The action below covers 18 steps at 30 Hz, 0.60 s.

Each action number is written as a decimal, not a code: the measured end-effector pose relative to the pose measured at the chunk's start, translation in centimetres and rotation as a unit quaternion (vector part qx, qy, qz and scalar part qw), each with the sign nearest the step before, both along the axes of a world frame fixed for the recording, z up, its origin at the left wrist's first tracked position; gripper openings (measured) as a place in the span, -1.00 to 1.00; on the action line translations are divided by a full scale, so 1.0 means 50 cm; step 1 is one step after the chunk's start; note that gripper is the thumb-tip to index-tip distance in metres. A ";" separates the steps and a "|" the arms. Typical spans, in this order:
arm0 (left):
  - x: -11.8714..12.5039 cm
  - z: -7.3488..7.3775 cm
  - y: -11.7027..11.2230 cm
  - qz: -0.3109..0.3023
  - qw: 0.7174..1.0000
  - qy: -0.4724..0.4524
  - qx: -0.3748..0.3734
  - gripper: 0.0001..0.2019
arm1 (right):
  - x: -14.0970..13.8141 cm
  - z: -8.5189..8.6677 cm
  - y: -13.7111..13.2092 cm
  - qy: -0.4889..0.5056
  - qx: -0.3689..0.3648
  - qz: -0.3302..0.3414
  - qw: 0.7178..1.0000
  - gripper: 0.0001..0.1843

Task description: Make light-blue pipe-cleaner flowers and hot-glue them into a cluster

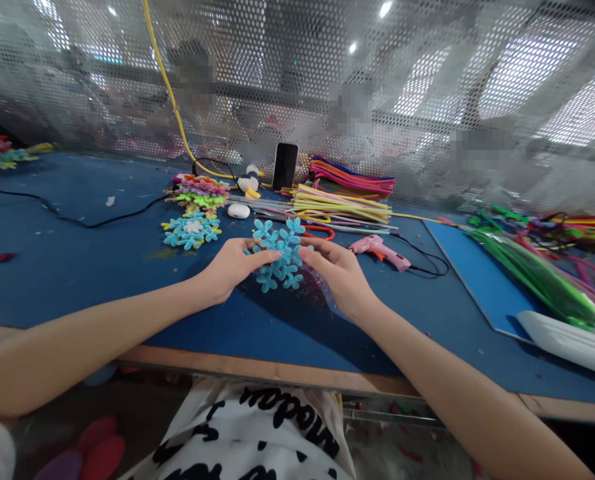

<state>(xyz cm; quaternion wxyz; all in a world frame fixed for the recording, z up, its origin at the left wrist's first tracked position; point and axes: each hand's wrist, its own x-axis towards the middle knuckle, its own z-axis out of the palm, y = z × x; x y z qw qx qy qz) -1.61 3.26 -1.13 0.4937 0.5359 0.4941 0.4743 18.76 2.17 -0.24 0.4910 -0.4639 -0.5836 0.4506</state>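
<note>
A light blue pipe-cleaner snowflake [279, 257], made of small looped petals, is held up just above the blue table. My left hand [235, 267] grips its left side, thumb across the front and fingers behind. On the opposite side my right hand [337, 270] pinches it between thumb and fingers. Left of my left hand lies another snowflake [192, 230] in blue with a white middle and yellow tips. Behind that one is a stack of colourful pipe-cleaner snowflakes [200, 193]. A pink glue gun [380, 252] rests to the right of my right hand.
Behind my hands lie bundled pipe cleaners [342, 205], scissors with red handles [320, 232], a white case [238, 211] and an upright phone [285, 165]. A bag of green pipe cleaners [542, 280] sits at the right. A perforated metal screen [297, 87] borders the table's back.
</note>
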 end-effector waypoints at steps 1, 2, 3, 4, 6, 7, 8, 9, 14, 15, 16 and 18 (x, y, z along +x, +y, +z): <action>-0.001 0.002 0.001 0.005 1.000 -0.009 -0.005 -0.64 | 0.002 -0.001 0.003 0.013 0.016 -0.005 1.000 -0.60; -0.002 0.005 0.001 0.004 1.000 -0.017 -0.009 -0.64 | 0.003 -0.002 0.006 0.021 0.028 -0.010 0.999 -0.65; -0.003 0.006 0.001 0.001 1.000 -0.022 -0.012 -0.64 | 0.005 -0.003 0.009 0.025 0.037 -0.014 0.999 -0.69; -0.004 0.007 0.000 -0.002 1.000 -0.025 -0.012 -0.64 | 0.006 -0.005 0.012 0.025 0.043 -0.020 0.999 -0.72; -0.005 0.007 0.001 0.001 1.000 -0.023 -0.006 -0.65 | 0.007 -0.006 0.016 0.030 0.054 -0.027 0.998 -0.73; -0.006 0.006 0.001 0.006 1.000 -0.021 -0.001 -0.64 | 0.008 -0.005 0.018 0.037 0.060 -0.028 0.997 -0.72; -0.008 0.004 0.003 0.012 1.000 -0.021 0.003 -0.64 | 0.010 -0.004 0.019 0.047 0.066 -0.031 0.996 -0.70; -0.009 0.002 0.005 0.018 1.000 -0.022 0.004 -0.63 | 0.011 -0.003 0.020 0.057 0.072 -0.035 0.995 -0.70; -0.020 -0.009 0.021 0.046 0.999 -0.029 -0.004 -0.61 | 0.024 -0.001 0.031 0.072 0.088 -0.057 0.992 -0.81; -0.021 -0.011 0.024 0.050 0.998 -0.028 -0.008 -0.61 | 0.027 -0.002 0.034 0.079 0.090 -0.050 0.992 -0.82; -0.022 -0.012 0.026 0.054 0.998 -0.030 -0.010 -0.61 | 0.029 -0.004 0.037 0.087 0.092 -0.041 0.991 -0.84; -0.023 -0.014 0.027 0.061 0.998 -0.033 -0.011 -0.61 | 0.032 -0.006 0.040 0.101 0.099 -0.020 0.990 -0.86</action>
